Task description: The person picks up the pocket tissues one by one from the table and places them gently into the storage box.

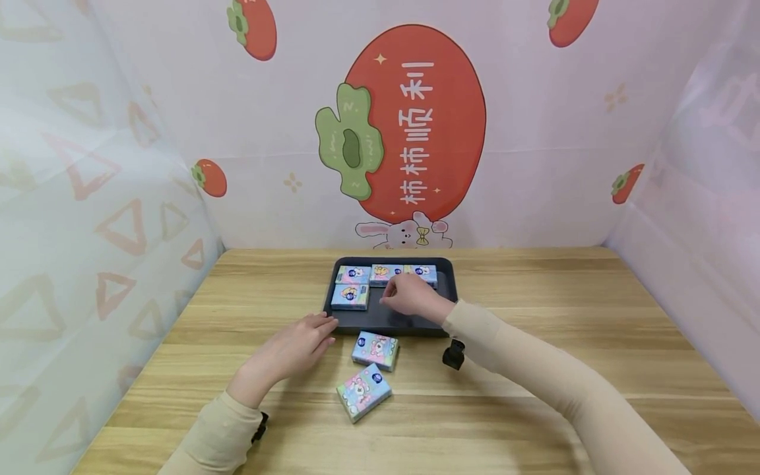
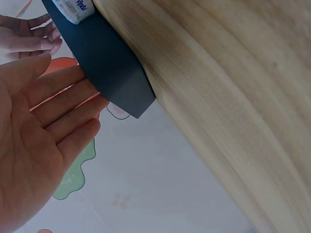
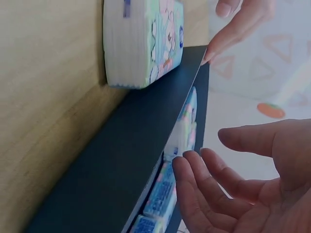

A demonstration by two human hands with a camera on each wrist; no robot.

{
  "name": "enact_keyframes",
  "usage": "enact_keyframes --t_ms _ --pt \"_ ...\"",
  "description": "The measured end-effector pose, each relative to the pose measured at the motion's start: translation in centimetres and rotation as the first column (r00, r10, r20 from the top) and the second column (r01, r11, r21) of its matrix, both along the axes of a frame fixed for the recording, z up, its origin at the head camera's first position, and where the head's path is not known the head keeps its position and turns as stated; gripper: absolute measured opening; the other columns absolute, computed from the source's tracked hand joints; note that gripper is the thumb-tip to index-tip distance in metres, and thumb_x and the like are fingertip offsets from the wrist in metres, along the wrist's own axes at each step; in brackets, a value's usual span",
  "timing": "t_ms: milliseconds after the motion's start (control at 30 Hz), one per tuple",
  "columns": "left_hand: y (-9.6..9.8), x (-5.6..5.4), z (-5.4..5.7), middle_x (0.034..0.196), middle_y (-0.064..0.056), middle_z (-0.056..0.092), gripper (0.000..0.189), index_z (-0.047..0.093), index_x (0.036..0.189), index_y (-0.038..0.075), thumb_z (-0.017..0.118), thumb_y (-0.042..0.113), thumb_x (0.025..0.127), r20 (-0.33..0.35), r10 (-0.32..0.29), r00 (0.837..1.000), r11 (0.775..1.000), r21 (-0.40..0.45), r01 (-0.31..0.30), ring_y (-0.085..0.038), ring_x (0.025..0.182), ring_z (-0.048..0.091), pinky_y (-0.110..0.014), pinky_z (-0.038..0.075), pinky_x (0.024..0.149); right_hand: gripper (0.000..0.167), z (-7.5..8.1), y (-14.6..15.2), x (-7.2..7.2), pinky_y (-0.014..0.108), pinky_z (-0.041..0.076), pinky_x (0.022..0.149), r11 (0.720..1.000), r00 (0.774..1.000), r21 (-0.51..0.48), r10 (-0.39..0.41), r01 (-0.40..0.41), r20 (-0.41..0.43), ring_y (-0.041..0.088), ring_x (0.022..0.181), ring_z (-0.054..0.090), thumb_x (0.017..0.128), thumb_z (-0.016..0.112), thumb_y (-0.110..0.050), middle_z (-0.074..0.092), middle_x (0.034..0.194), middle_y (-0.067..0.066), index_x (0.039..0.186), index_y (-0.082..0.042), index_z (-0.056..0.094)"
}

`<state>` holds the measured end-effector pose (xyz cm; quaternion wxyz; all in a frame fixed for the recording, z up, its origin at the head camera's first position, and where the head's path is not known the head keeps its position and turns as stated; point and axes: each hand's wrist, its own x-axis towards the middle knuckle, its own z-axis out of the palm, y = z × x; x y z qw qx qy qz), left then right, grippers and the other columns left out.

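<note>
"Head view?"
"My right hand [image 1: 411, 294] hovers over the black tray [image 1: 388, 315], four Vinda tissue packs [image 1: 350, 297] left of and beyond it; two more lie on the table [image 1: 534, 290], right of my left hand [image 1: 299, 348]."
"Left wrist?"
"Straight fingers touch the tray's edge."
"Right wrist?"
"Thumb apart from loosely bent fingers."

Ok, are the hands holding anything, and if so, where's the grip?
Nothing is held: the right hand is empty over the tray, and the left hand only touches its near left corner.
</note>
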<state>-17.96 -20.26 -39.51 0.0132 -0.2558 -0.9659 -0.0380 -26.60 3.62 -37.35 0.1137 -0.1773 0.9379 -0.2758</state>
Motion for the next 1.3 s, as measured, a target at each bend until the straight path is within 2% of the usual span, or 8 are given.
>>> enact_keyframes --t_ms 433,667,1067,1300 --pt "-0.1 0.1 0.0 0.129 -0.018 0.058 0.037 0.060 0.126 0.001 0.054 0.024 0.097 -0.021 -0.023 0.999 1.000 0.008 0.024 -0.032 0.120 0.055 -0.046 0.048 0.100 0.011 0.6 1.6 3.0 0.025 0.052 0.067 0.999 0.999 -0.047 0.014 -0.016 -0.042 0.011 0.075 0.057 0.088 0.069 -0.025 0.064 0.082 -0.003 0.091 -0.015 0.068" --pt "-0.2 0.1 0.0 0.129 -0.018 0.058 0.037 0.060 0.126 0.002 0.054 0.024 0.097 -0.024 -0.024 0.999 1.000 0.005 0.024 -0.032 0.120 0.055 -0.046 0.048 0.100 0.010 0.2 2.0 4.4 0.026 0.051 0.069 0.998 0.997 -0.047 0.040 -0.043 -0.063 0.008 0.074 0.058 0.088 0.068 -0.025 0.064 0.080 -0.005 0.091 -0.016 0.067" --pt "-0.1 0.0 0.0 0.131 -0.018 0.057 0.038 0.059 0.127 0.003 0.054 0.025 0.097 -0.004 -0.005 1.000 1.000 0.001 0.005 -0.032 0.122 0.054 -0.047 0.047 0.101 0.008 -0.4 2.2 6.0 0.023 0.049 0.062 0.996 0.995 -0.053 0.064 -0.069 -0.078 0.007 0.070 0.056 0.087 0.069 -0.023 0.062 0.077 -0.007 0.089 -0.017 0.067" --pt "-0.1 0.1 0.0 0.130 -0.019 0.058 0.037 0.060 0.126 0.001 0.055 0.023 0.096 -0.021 -0.022 1.000 1.000 0.005 0.022 -0.032 0.121 0.055 -0.046 0.047 0.101 0.009 -1.3 2.2 6.9 0.021 0.048 0.059 0.996 0.993 -0.036 0.075 -0.079 -0.087 0.006 0.069 0.055 0.085 0.071 -0.023 0.062 0.077 -0.007 0.090 -0.015 0.068"
